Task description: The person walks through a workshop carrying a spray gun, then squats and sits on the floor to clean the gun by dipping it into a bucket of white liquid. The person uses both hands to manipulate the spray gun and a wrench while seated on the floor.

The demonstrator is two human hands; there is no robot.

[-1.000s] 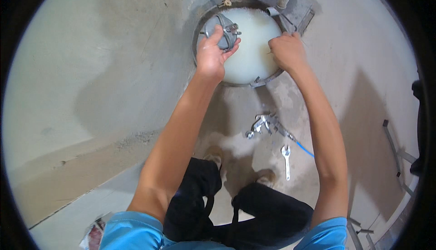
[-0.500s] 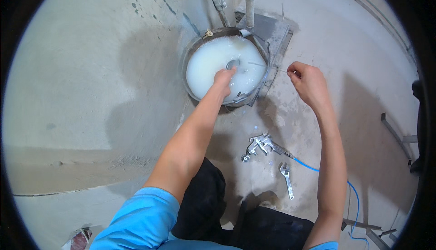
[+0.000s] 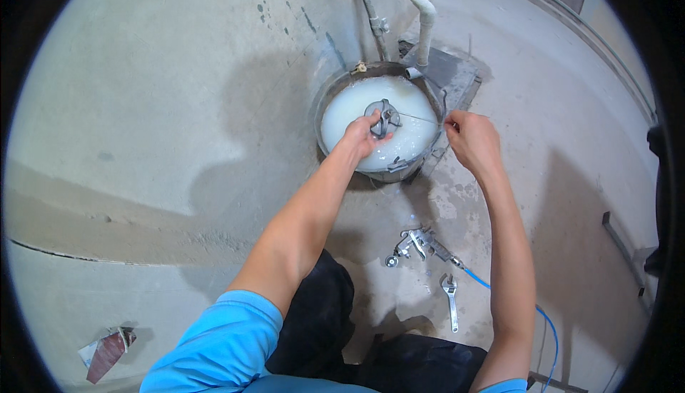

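A person in a blue shirt and dark trousers crouches on a bare concrete floor (image 3: pixel 178 93) before a round grey metal bucket (image 3: pixel 330 100) filled with milky white liquid. The left hand (image 3: pixel 362 136) reaches over the near rim of the bucket, its fingers clenched around a small grey metal fitting (image 3: pixel 384 116) held just above the liquid near the bucket's centre. A thin taut wire (image 3: pixel 417 117) runs from the fitting across the liquid to the right hand (image 3: pixel 471 139), which hovers just beside the bucket's right rim, its fingers pinched on the wire's end.

Behind the bucket, a white plastic pipe (image 3: pixel 417 0) bends down to its far rim, with a thinner grey pipe (image 3: pixel 365 4) beside it. On the floor on the near side of the bucket, between the person's forearms, lies a metal spray tool (image 3: pixel 417 243) joined to a blue hose (image 3: pixel 546 325), and just nearer the person a silver adjustable wrench (image 3: pixel 451 296). Far to the near left of the bucket, by the picture's lower edge, lies a scrap of reddish-brown paper (image 3: pixel 108 350).
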